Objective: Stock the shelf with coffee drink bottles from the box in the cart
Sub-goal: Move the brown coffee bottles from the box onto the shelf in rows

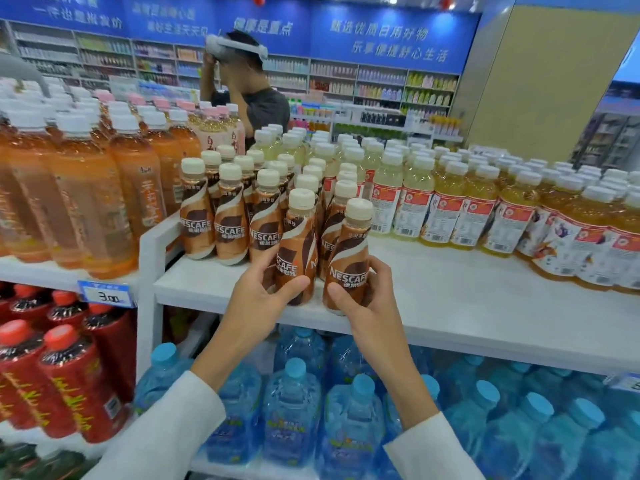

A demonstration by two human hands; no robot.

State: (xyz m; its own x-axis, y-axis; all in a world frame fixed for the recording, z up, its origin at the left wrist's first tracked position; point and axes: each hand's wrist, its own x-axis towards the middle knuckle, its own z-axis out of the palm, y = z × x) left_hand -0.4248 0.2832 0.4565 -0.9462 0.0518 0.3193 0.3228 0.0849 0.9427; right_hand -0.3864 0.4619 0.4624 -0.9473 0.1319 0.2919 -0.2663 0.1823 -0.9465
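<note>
You are facing a store aisle, with blue wall signage running across the back and stocked wall shelving below it. A white shelf is spanning the middle of your view, its front edge running from lower left to right. Large orange tea bottles are standing on a neighbouring higher shelf to the left, yellow drink bottles are filling the right part of the white shelf, and blue-capped water bottles are sitting on the level below, beside red-labelled bottles at lower left. A price tag is hanging on the left shelf edge. A person wearing a headset is standing behind the display.

The stocked coffee bottles are standing in rows at the left end of the white shelf, upright, caps cream-coloured.

Your left hand is wrapping around the lower body of the left coffee bottle, thumb across the front. Your right hand is closing around the base of the right coffee bottle. Both bottles are upright, side by side, near the front edge, just ahead of the stocked rows. Whether their bases are touching the shelf cannot be told.

Bare shelf surface is lying open to the right of your right hand, in front of the yellow bottles.
</note>
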